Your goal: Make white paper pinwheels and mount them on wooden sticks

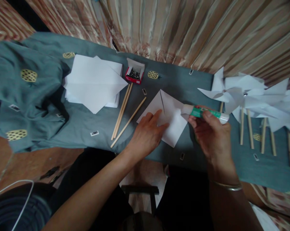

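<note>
White pinwheels [260, 93], right, look assembled; sheets [94, 80], left, I judge unworked. Left hand [148, 133] spreads on paper [175, 123]; right hand [212, 134] clasps glue [196, 111].

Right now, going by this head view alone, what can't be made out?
Head view:
White paper square: partly hidden by the left hand.
Green-and-white cylindrical tube: print blurred, partly covered by the right hand.
White paper pinwheels: blades overlap; the right edge cuts some off.
Shiny metal pieces in the red-and-white cardboard box: too small to count.
</note>
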